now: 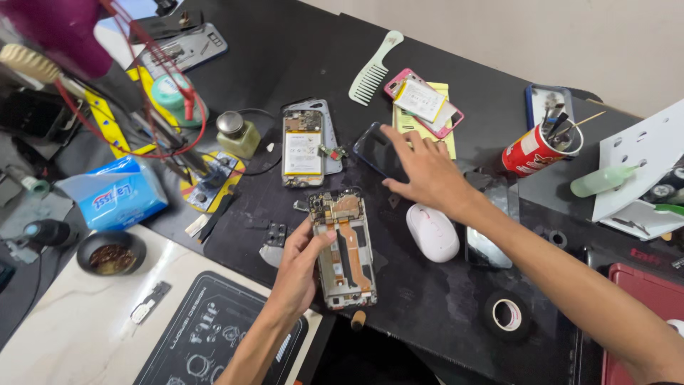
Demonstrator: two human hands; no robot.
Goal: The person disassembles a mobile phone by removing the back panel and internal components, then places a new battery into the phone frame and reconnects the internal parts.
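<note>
So nearest the camera there's a white marble-look counter [78,335] with a black repair mat printed with white tool outlines [214,331] lying on it. Just past that, on the black work table [427,299], the left hand [299,267] has its fingers and thumb wrapped around the left edge of an opened phone frame with a bare metal mid-plate and an orange flex ribbon [344,249]. So a narrow grip, holding the frame, which looks flat on the table or barely lifted, can't tell which.

Progress-wise, I'd say the teardown is well along: the back is off, the battery bay looks empty, the ribbon and the small board at the top are exposed. Some loose bits sit just left of it. The board and ribbon look to be in place, so that part reads as left to do.

The frame's long axis runs near to far, slightly tilted, with the board end pointing away from the person.

Right of it sits a white oval mouse [432,232], and nearer, a roll of black tape [507,314]. Farther out, the right hand [420,171] is spread wide, fingers on a dark glossy phone [377,153], not gripping it. Beyond the frame lies a second opened phone with a white-and-yellow battery [303,147], and farthest a pale green comb [374,68].
</note>
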